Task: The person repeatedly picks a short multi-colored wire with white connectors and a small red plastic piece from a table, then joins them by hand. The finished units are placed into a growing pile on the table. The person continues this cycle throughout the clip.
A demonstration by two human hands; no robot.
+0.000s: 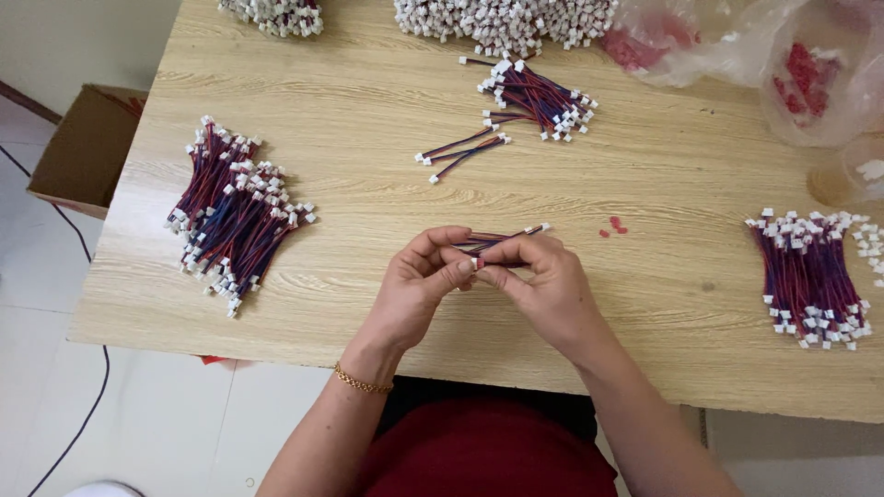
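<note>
My left hand [419, 285] and my right hand [545, 285] meet over the near middle of the wooden table [368, 198]. Between their fingertips they pinch a short red-and-blue wire lead [502, 236] with a small white plug at each end. One white plug sticks out past my right fingers, the other sits at my left fingertips. A gold bracelet circles my left wrist.
A big heap of finished wire leads [235, 216] lies at the left, another bundle [812, 276] at the right, a smaller bundle [539, 97] and two loose leads [460, 152] beyond my hands. White plug piles [502, 20] and clear plastic bags [737, 41] line the far edge. A cardboard box [87, 147] stands on the floor at left.
</note>
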